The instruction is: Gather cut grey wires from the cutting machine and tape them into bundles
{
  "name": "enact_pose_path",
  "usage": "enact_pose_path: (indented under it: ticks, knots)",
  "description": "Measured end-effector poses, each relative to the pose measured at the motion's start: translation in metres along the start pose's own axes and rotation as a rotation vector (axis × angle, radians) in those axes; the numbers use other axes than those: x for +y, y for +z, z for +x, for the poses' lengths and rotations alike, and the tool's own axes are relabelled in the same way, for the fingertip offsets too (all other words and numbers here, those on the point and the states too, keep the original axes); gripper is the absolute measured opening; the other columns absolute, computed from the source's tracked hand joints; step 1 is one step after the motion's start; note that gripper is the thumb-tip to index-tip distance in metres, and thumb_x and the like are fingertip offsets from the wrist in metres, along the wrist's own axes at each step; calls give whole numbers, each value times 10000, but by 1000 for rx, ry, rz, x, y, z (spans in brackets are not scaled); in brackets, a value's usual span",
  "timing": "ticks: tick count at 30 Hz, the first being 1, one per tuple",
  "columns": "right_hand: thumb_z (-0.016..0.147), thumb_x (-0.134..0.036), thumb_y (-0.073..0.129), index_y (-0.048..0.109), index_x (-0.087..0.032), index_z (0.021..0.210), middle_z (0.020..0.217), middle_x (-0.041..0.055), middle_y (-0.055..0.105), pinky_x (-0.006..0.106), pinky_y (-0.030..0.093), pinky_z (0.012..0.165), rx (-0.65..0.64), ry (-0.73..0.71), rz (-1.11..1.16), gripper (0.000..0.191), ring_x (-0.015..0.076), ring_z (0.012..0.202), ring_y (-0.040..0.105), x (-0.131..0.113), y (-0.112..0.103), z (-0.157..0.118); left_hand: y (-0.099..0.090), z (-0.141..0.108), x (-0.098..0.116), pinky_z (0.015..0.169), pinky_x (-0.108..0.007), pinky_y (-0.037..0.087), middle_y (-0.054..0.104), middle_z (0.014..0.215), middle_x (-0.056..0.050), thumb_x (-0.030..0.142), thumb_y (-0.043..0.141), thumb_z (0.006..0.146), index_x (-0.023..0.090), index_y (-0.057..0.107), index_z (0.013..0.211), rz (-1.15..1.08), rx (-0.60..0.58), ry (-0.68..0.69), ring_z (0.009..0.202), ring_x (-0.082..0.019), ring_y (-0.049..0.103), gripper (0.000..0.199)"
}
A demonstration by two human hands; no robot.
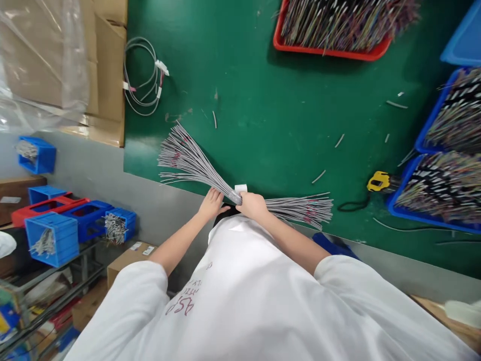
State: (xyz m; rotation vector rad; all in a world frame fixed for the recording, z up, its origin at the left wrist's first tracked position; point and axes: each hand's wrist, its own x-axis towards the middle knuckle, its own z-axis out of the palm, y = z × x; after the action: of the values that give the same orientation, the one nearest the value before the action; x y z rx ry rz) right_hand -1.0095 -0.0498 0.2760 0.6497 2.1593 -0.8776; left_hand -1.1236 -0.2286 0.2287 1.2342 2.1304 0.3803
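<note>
A thick bundle of grey cables (pixel 203 168) lies across the front edge of the green table, gathered at its middle and fanned out at both ends. Dark red bits show among the strands at each end. My right hand (pixel 252 205) is closed around the gathered middle, beside a clear wrap and a small white tag (pixel 241 188). Just below the left half of the bundle is my left hand (pixel 212 204), thumb spread away from the fingers. Its fingertips are at the bundle's lower edge; whether they touch it is hard to tell.
On the green table (pixel 240 100) are a coiled grey cable (pixel 143 103), a red tray of wires (pixel 334 49), blue trays of wires (pixel 443 185), a yellow-black tool (pixel 379 181) and short cable scraps. Cardboard (pixel 108 80) stands at left, above blue bins (pixel 52 238) on a rack.
</note>
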Motion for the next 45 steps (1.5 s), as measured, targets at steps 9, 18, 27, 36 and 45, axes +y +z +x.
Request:
enact_pose_path:
  ticks: [9,18,27,36,45]
  knots:
    - [798,-355,641,616,-201,1107,1011,88,734,270,435,719,-60,47,30,346,254,910,682,7,-4,-3,8,73,2,1202,-403,223,571,1393,-24,321,622,788,300,655,1208,-486,-392,216,1356,-239,452,422]
    - [770,-359,679,599,-210,1150,1043,74,733,240,411,669,-105,-62,109,417,223,908,672,0,2,0,-3,-3,9,791,-267,513,721,840,0,414,518,835,200,717,838,-685,-371,-73,814,-164,659,292]
    - [787,-370,640,650,-217,1047,996,52,737,240,399,633,-86,-18,90,302,208,877,671,-3,4,1,-5,-38,45,863,-370,476,623,902,-79,277,404,860,198,576,754,-375,162,-247,906,-191,582,217]
    - [784,-403,646,671,-169,1056,967,122,740,283,453,714,-36,21,-1,360,261,902,694,-13,20,-3,-15,87,63,896,-373,414,683,811,-89,294,404,893,178,628,782,-43,112,-151,836,-204,618,276]
    - [781,-335,628,646,-179,1070,993,114,740,288,457,743,-10,3,53,329,256,920,695,-10,9,4,-22,30,18,1024,-439,380,667,1055,-149,393,318,986,160,626,1068,134,243,-75,1093,-244,580,395]
